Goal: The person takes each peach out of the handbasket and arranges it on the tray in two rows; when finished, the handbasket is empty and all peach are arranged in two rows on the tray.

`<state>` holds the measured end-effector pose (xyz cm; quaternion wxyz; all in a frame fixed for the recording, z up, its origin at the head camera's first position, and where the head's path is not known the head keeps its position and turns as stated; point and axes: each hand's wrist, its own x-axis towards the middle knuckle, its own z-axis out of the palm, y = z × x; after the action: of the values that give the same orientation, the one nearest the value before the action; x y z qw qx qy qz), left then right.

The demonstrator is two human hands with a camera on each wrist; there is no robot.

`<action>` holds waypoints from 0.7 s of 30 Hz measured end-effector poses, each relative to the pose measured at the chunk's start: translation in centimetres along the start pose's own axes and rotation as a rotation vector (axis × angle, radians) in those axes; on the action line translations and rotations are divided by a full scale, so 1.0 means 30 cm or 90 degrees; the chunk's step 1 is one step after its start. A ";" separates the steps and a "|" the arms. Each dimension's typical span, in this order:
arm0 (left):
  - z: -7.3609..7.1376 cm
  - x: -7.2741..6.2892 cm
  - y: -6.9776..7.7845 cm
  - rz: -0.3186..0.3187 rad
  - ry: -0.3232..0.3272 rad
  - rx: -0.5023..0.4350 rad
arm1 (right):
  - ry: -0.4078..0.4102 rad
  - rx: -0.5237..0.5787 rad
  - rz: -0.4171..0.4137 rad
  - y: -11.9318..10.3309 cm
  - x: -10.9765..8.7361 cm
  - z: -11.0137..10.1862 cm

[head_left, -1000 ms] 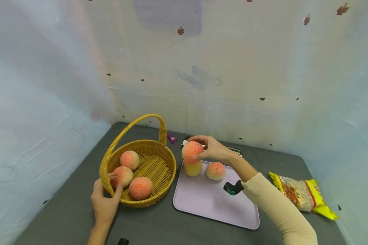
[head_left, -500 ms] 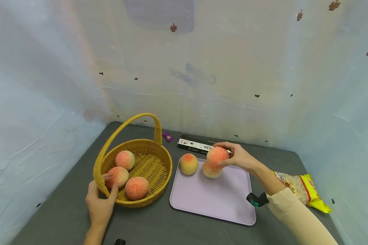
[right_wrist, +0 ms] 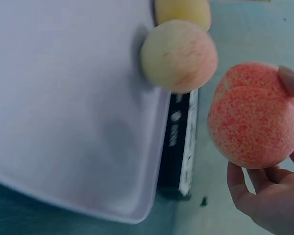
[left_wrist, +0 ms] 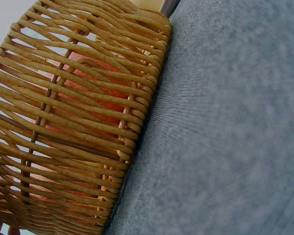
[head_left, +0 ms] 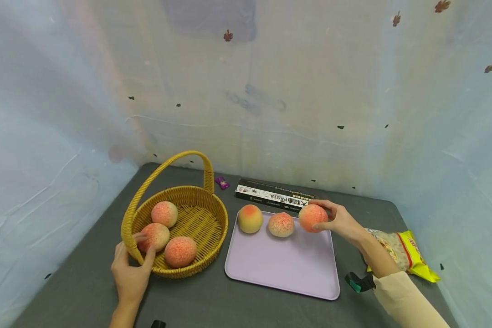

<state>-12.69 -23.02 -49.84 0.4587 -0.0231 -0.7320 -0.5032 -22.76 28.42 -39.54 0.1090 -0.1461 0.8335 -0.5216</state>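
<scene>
Before you hangs a pale sheet (head_left: 246, 100) dotted with small leaf shapes, and below it spreads the dark grey table (head_left: 205, 300). On your left the yellow woven basket (head_left: 201, 228) stands upright, its tall handle arching over it. To the right of it, the lilac tray (head_left: 287, 269) lies flat. Farther right is the food bag (head_left: 403, 250), yellow at the end, partly hidden behind your right forearm. The dark box (head_left: 274, 196) marked PASTA lies along the tray's far edge.

Your left hand (head_left: 130, 275) grips the basket's near left rim at the foot of the handle, with the thumb on the inner side. Your right hand (head_left: 341, 221) grasps a pinkish-red peach (head_left: 311, 217) between thumb and fingers, at the tray's far right corner; the right wrist view shows this peach apart from the other fruit.

Three more peaches sit in the basket's left half: a back peach (head_left: 164, 214), a middle peach (head_left: 157, 236) near your left fingers, and a front peach (head_left: 181, 252). On the tray, a yellow peach (head_left: 250, 219) occupies the far left corner, with a speckled peach (head_left: 281, 225) just beside it. Smallest is the purple packet (head_left: 222, 183), between basket and box.
</scene>
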 end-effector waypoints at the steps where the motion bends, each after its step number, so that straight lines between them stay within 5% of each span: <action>1: 0.000 0.000 0.000 0.000 0.000 0.002 | 0.010 0.000 -0.001 0.014 -0.008 -0.001; 12: -0.007 -0.001 -0.001 -0.011 -0.022 0.013 | 0.058 -0.038 0.008 0.162 -0.040 0.037; 21: 0.002 0.000 -0.006 0.007 0.001 -0.002 | 0.060 -0.071 0.003 0.185 -0.036 0.058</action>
<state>-12.81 -23.05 -49.97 0.4622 -0.0271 -0.7307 -0.5018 -21.90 29.63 -45.25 0.0623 -0.1250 0.8659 -0.4803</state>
